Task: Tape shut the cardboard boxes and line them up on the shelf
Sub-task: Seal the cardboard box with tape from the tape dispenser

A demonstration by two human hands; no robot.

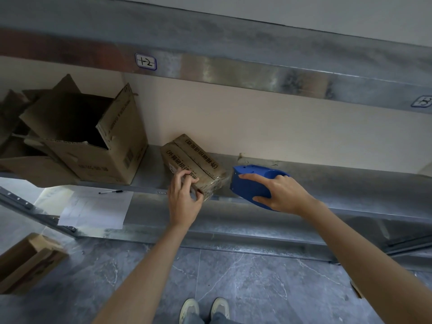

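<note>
A small closed cardboard box (187,155) with black print lies on the metal shelf (327,181), its near corner at the shelf's front edge. My left hand (184,195) grips that near corner, fingers curled over the top and thumb under the edge. Just right of the box, my right hand (278,190) holds a blue tape dispenser (247,181), fingers wrapped round its body. The dispenser's front end sits close to the box's right side; whether it touches I cannot tell.
A large open cardboard box (93,141) stands on the shelf at left among other flattened cardboard (14,118). A paper sheet (93,209) and pen (112,191) lie on a lower surface. Another cardboard box (25,263) sits on the grey floor at lower left. An upper shelf beam (233,66) runs overhead.
</note>
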